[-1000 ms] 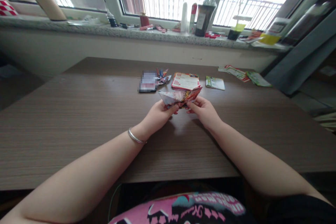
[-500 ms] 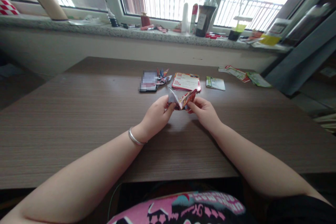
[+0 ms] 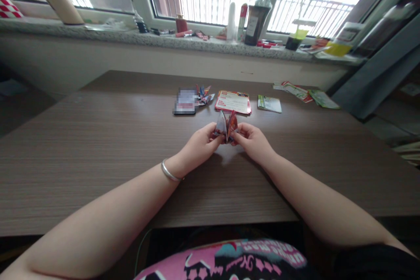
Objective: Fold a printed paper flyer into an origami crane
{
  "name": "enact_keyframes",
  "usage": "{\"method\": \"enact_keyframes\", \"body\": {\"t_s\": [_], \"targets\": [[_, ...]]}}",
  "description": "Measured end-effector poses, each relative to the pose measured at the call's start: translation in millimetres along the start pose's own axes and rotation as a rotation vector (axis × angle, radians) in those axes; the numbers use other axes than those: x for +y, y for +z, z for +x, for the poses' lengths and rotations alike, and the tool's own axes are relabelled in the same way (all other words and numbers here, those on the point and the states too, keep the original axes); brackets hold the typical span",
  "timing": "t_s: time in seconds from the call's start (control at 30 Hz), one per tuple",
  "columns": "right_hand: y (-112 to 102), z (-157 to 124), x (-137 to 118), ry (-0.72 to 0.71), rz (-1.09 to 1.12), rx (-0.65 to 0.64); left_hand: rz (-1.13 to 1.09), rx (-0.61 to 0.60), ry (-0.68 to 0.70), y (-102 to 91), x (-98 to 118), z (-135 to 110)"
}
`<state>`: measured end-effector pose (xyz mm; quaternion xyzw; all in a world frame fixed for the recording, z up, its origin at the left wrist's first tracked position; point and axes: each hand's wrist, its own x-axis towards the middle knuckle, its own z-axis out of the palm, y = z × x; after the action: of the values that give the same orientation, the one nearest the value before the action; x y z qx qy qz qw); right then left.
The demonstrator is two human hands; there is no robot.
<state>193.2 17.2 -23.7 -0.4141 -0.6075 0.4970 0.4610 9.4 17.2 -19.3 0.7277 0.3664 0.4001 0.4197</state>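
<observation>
A small folded piece of printed paper (image 3: 225, 125), red and blue, stands pinched upright between both hands just above the brown table (image 3: 98, 148). My left hand (image 3: 198, 145) grips its left side with closed fingers; a silver bracelet sits on that wrist. My right hand (image 3: 252, 140) pinches its right side, fingers closed. Two pointed flaps stick up between the fingertips.
Beyond the hands lie a blurred dark phone-like object (image 3: 185, 101), a small folded paper figure (image 3: 205, 96), a stack of red printed sheets (image 3: 233, 102), a green leaflet (image 3: 269, 103) and more leaflets (image 3: 305, 94). The windowsill (image 3: 131, 37) holds bottles, cups and clutter.
The paper was spread wide between the hands; both hands have pushed inward and it has collapsed into a narrow upright shape.
</observation>
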Motion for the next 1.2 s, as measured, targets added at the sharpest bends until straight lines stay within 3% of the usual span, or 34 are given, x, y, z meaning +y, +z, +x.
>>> {"method": "enact_keyframes", "body": {"t_s": [0.2,0.53,0.87,1.03,1.2], "targets": [[0,0,5,-0.045,-0.021,-0.003,-0.085,0.010,-0.027,1.1,-2,2],[-1,0,9,-0.013,-0.115,-0.010,0.029,0.054,-0.022,0.3,-3,2],[-1,4,9,-0.054,0.049,-0.066,0.037,0.023,-0.003,-0.6,-5,1],[-2,5,12,-0.046,0.002,-0.040,0.074,0.034,-0.008,-0.3,-5,1],[-1,3,8,-0.017,0.044,-0.076,-0.041,0.006,-0.019,1.1,-2,2]]}}
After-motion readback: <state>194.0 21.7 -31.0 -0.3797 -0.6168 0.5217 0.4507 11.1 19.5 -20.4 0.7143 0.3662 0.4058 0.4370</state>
